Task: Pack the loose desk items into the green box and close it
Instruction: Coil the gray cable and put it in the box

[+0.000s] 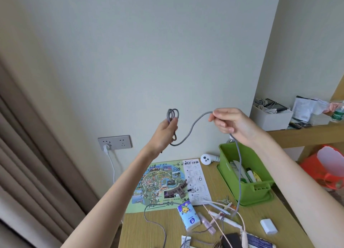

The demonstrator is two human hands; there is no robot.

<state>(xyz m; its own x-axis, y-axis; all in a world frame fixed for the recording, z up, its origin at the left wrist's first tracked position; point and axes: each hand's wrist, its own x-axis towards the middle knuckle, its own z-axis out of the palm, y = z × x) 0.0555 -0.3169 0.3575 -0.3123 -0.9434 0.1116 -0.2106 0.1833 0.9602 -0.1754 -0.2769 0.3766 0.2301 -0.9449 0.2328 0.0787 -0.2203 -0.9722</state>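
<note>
1. Head view: the left hand (168, 126) is raised toward the far wall. Its fingers curl round a few small loops of the grey cable (193, 123), probably coiling it to fit the box.
2. The right hand (230, 123) pinches the cable further along, keeping the strand taut. The rest hangs past the green box (260, 195) to the desk (149, 229); its end is hard to trace.
3. The box stands open, far right, partly filled. A tissue pack (188, 216) lies loose nearer.
</note>
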